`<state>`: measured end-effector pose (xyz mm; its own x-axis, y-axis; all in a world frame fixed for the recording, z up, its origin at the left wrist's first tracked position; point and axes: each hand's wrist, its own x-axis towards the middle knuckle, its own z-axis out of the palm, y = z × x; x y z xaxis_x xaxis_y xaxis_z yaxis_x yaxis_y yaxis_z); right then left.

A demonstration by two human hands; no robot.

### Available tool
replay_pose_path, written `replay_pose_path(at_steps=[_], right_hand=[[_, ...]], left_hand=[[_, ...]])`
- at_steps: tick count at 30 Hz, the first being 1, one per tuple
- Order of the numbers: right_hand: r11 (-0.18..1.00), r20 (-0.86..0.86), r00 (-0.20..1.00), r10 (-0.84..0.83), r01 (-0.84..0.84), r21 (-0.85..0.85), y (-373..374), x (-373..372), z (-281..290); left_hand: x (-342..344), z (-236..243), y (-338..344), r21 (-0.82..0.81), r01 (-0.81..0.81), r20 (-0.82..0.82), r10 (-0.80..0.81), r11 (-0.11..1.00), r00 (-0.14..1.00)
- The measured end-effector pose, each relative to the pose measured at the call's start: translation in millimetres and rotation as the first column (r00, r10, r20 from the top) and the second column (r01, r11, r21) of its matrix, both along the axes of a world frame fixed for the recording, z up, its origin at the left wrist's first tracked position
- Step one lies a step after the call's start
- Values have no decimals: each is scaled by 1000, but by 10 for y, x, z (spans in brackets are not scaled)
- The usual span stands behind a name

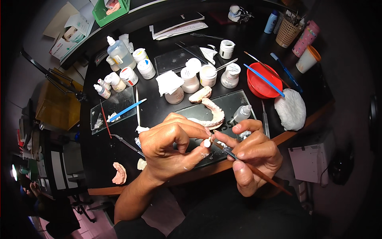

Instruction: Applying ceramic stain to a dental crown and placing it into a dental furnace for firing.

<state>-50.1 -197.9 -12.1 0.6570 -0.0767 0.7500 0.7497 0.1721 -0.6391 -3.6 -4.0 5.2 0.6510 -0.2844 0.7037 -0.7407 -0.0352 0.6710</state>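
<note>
Between thumb and fingertips, my left hand (pixel 167 145) pinches a small white dental crown (pixel 207 143). My right hand (pixel 258 157) grips a thin brush (pixel 264 180) with a reddish-brown handle and a dark ferrule; its tip points left and comes close to the crown, but I cannot tell whether it touches. White paste smears my left thumb. Both hands hover over a dark glass slab (pixel 234 98) at the table's near edge. On the slab lie a horseshoe-shaped plaster dental cast (pixel 217 112), a smaller cast piece (pixel 200 95) and a dropper bottle (pixel 242 113), partly behind my right hand.
Several white jars (pixel 190 81) stand beyond the slab. To the right are a red bowl (pixel 258 84) with a blue-handled tool across it and a white cloth (pixel 290 109). A second glass plate (pixel 115 104) and a pink cast piece (pixel 119 173) lie left.
</note>
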Motion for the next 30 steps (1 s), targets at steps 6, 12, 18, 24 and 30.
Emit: replay_pose_path(at_steps=[6,12,18,24,30], right_hand=[[964,146,987,-66,100,-245,-82,9,56],[928,198,971,-133,192,-319,-59,-63,95],[921,186,975,-117,177,-348,-60,-72,109],[922,188,975,-120,179,-342,-49,-59,107],[923,189,974,-123,182,-338,-52,-46,116]], left_hand=[[0,7,-28,4,-17,41,17,1000,999],[5,0,-19,1,-25,44,25,1000,999],[-2,-12,-13,-4,-36,42,36,999,998],[-5,-11,-18,-10,-45,32,45,999,998],[-3,-15,-13,-12,-43,33,43,999,999]])
